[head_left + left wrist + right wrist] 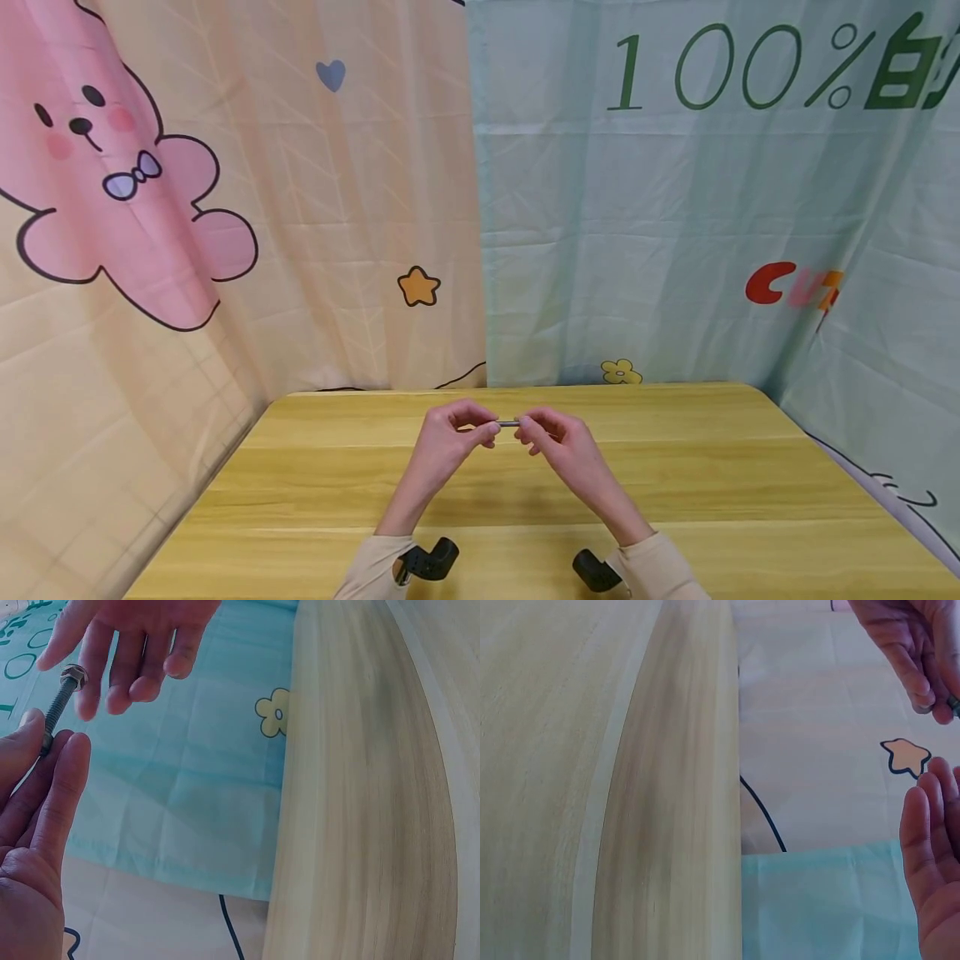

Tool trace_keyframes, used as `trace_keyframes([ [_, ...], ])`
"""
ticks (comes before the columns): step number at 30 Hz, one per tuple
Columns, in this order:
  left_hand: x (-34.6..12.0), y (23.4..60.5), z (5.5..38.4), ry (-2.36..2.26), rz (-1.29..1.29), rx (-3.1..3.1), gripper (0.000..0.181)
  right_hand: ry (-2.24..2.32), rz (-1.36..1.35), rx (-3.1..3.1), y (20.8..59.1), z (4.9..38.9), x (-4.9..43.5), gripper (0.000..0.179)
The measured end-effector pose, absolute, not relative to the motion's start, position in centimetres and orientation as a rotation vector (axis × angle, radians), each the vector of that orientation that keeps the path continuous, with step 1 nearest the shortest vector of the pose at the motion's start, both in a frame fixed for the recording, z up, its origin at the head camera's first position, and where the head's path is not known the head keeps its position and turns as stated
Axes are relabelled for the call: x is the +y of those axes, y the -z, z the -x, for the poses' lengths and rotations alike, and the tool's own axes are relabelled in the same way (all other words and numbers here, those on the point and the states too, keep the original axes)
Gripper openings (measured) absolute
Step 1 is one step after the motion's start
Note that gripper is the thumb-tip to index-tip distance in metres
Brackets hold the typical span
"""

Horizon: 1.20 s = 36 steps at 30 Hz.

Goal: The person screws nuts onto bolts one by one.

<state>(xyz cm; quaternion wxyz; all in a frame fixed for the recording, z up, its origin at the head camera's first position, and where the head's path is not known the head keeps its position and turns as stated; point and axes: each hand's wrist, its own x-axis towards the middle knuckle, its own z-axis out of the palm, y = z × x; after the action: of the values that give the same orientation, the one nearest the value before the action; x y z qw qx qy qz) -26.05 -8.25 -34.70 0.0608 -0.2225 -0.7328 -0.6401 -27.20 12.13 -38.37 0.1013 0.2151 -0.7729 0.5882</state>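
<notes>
A threaded metal bolt point(60, 707) runs between my two hands. At its upper end in the left wrist view sits a hex nut point(73, 676). My left hand point(446, 437) pinches the bolt's other end between thumb and fingers, which partly cover it. My right hand point(561, 442) is at the nut's end, its thumb and index finger on either side of the nut. In the left wrist view that thumb stands apart from the nut, and the right fingers point(154, 664) are mostly straight. Both hands are raised over the wooden table, and the right wrist view shows only a dark bit of the bolt.
The wooden table point(300, 492) spreads under both arms. Behind it hang printed curtains, peach point(322, 208) on the left and pale blue-green point(600, 225) on the right. Black wrist cameras point(435, 560) sit near the beige sleeves point(375, 571).
</notes>
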Motion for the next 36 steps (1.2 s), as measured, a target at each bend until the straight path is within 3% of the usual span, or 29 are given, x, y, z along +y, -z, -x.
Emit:
trace_keyframes([
  [6, -8.41, 34.75, 26.2, 1.925, 0.669, -2.227, 0.007, -1.699, -0.729, -2.237, 38.37, 27.23, 12.27, 0.029],
  [11, -8.47, 34.79, 26.26, 1.936, 0.661, -2.222, 0.007, -1.698, -0.8, -2.196, 38.31, 27.29, 12.45, 0.022],
  [25, -8.22, 35.01, 26.29, 1.944, 0.64, -2.216, 0.006, -1.712, -0.731, -2.279, 38.23, 27.25, 12.58, 0.018],
  [36, -8.26, 34.85, 26.33, 1.958, 0.669, -2.218, 0.007, -1.696, -0.682, -2.325, 38.3, 27.27, 12.39, 0.027],
])
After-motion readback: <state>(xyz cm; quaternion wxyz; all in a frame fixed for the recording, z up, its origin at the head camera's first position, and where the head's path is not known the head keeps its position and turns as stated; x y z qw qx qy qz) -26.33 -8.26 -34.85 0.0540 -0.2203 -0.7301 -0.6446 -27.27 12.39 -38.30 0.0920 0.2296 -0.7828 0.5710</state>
